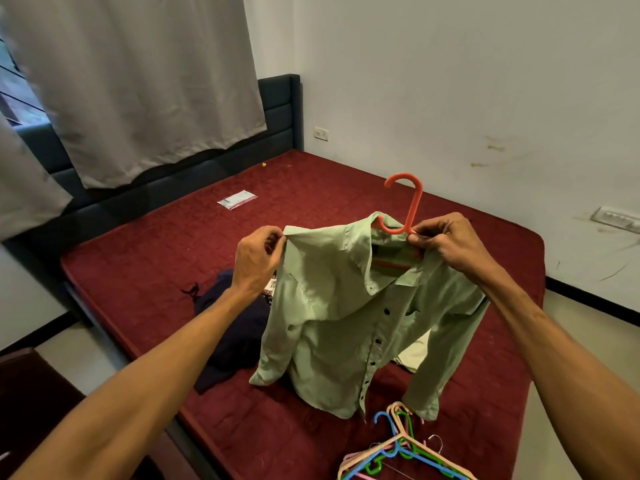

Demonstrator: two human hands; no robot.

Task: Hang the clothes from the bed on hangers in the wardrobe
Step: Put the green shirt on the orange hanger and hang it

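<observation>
Shirt (346,323) above bed (156,258); clothes (228,327) left, hangers (398,455) front-right.

left arm (156,368): bare, stretched forward from the lower left, forearm rising toward the middle.
left hand (259,258): back toward the camera, fingers curled, thumb and fingertips pinching a shoulder edge of the pale green button-up fabric shirt (339,306).
right arm (554,341): bare, reaching in from the lower right, wrist bent inward.
right hand (446,244): about level with the left, fingers curled, pinching the orange plastic hanger (410,209) below its hook, at the collar.
spacing: hands apart, both raised in front.
</observation>
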